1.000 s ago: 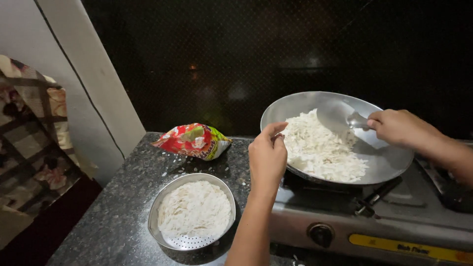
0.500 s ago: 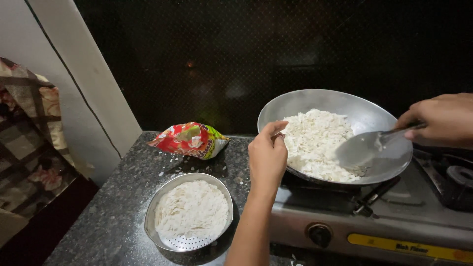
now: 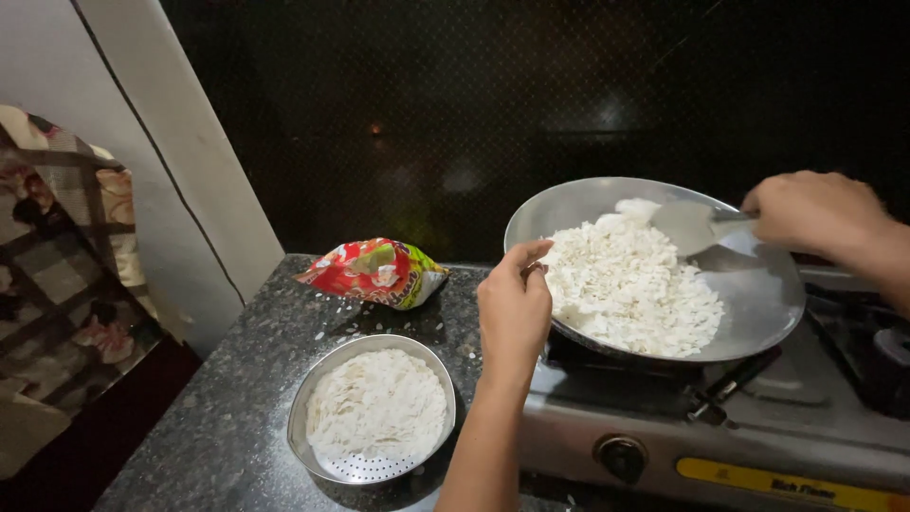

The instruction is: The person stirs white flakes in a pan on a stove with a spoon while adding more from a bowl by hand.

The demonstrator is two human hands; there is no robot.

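Left hand (image 3: 513, 305): fingers curled and pressed together, thumb uppermost, pinching the near left rim of the wide metal pan (image 3: 758, 313). Right hand (image 3: 813, 210): closed around the handle of a metal spatula (image 3: 690, 227), whose flat blade lies inside the pan at the far edge of the food. The pan sits tilted on the gas stove (image 3: 758, 431) at the right end of the table (image 3: 227, 417). A heap of white flattened rice (image 3: 630, 284) fills the left and middle of the pan; the right part of the pan is bare metal.

Packages: one crumpled plastic packet (image 3: 374, 273), mainly red with green and yellow patches, lies on its side on the table, left of the pan and beyond a round perforated steel strainer bowl (image 3: 372, 411). That bowl holds more white flakes. Loose flakes are scattered on the table between packet and bowl.
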